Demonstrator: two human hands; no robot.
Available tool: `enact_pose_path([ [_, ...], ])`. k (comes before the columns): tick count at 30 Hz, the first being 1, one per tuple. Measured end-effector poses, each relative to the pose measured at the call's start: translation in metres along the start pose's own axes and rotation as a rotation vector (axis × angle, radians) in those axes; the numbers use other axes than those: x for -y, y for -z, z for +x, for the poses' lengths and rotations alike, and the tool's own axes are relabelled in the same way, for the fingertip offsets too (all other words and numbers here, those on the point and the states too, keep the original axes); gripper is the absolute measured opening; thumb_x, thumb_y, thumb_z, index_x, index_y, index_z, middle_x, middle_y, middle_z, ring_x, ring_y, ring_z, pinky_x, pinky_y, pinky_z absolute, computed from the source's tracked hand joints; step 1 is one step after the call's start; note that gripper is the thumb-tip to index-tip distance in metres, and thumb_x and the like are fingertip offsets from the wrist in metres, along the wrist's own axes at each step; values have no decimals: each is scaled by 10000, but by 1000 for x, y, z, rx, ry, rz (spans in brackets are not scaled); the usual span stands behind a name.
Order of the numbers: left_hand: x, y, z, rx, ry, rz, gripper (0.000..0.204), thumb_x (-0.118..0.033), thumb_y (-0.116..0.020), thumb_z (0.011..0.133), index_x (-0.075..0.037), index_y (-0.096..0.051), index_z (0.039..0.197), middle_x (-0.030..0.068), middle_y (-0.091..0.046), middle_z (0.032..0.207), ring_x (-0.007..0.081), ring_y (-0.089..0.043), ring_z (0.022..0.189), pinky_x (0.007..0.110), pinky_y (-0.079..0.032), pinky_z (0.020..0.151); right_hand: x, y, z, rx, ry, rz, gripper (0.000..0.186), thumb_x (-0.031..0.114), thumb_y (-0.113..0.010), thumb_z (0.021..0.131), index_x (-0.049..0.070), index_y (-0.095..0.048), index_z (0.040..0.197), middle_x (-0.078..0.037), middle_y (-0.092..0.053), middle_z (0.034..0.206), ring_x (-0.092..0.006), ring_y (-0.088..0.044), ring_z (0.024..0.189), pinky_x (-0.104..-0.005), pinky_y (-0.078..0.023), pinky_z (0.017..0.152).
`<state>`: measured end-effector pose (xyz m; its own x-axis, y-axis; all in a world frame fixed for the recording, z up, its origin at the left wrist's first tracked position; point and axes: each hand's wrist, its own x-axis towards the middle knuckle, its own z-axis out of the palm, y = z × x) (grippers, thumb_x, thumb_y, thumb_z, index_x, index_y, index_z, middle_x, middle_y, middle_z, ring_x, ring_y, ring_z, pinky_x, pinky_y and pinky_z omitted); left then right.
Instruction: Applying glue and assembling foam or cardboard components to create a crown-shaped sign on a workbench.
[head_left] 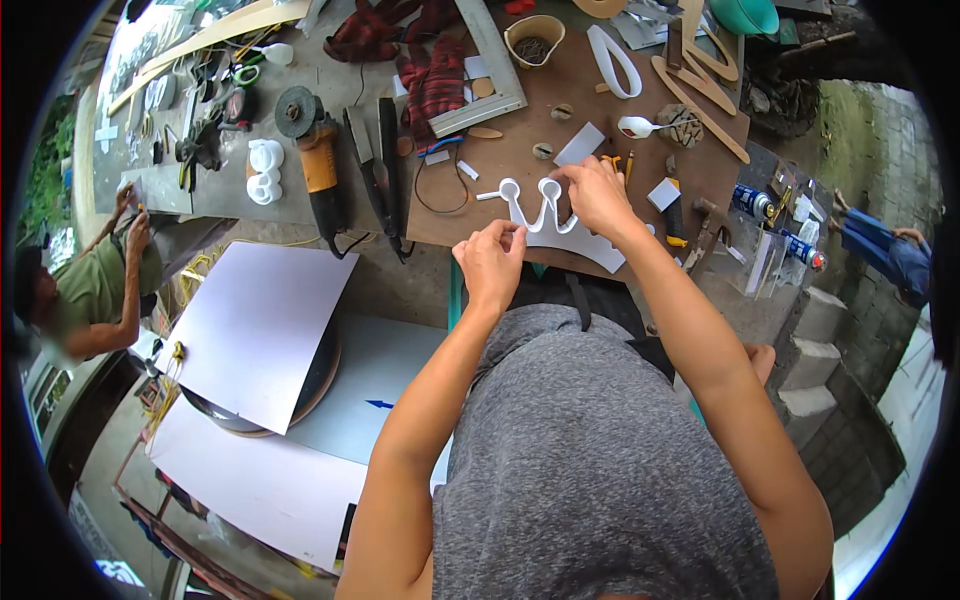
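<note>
A white, wavy strip with rounded loops stands at the workbench's near edge, on or against a flat white cut-out piece. My left hand is closed at the strip's lower left, thumb and fingertips pinched at its edge. Over the right loop, my right hand has its fingers bent together and its fingertips on the strip. Just beyond the right hand lie a white rectangular card and a pencil. My fingers partly cover the strip's ends.
To the left lie an orange angle grinder and a long black two-armed tool. A yellow-and-black utility knife is at the right, below a spoon. White sheets rest lower left. Another person works at far left.
</note>
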<state>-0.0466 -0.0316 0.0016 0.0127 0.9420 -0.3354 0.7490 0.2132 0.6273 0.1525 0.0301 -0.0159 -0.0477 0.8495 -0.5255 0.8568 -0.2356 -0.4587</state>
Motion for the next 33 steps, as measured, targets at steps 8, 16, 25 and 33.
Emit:
enact_pose_path([
  [8, 23, 6, -12, -75, 153, -102, 227, -278, -709, 934, -55, -748, 935, 81, -726, 743, 232, -686, 677, 364, -484, 754, 8, 6, 7, 58, 36, -83, 332, 97, -542, 895, 182, -766, 1126, -163, -646, 1161, -362, -545, 1150, -510, -399, 1007],
  [16, 14, 8, -13, -58, 210, -104, 169, -244, -706, 931, -89, -745, 987, 61, -725, 867, 222, -678, 820, 397, -435, 882, -3, 10, 10, 26, 64, -55, 333, 85, -517, 921, 189, -762, 1120, -155, -649, 1129, -348, -562, 1107, -490, -407, 989],
  [25, -14, 10, 44, -155, -288, 150, 154, -197, -725, 871, -171, -743, 1023, 30, -622, 1133, 283, -536, 1138, 454, -369, 994, -25, 35, -26, -238, 21, 299, 244, 87, -546, 952, 145, -753, 1068, -138, -655, 1010, -361, -585, 987, -472, -467, 892],
  [33, -16, -4, 73, 122, -304, 254, 191, -310, -691, 930, -178, -797, 1018, 29, -663, 1162, 276, -537, 1166, 470, -353, 1014, -47, 44, -97, -354, -49, 522, 218, 53, -536, 958, 50, -732, 1055, -128, -630, 920, -313, -591, 911, -409, -481, 827],
])
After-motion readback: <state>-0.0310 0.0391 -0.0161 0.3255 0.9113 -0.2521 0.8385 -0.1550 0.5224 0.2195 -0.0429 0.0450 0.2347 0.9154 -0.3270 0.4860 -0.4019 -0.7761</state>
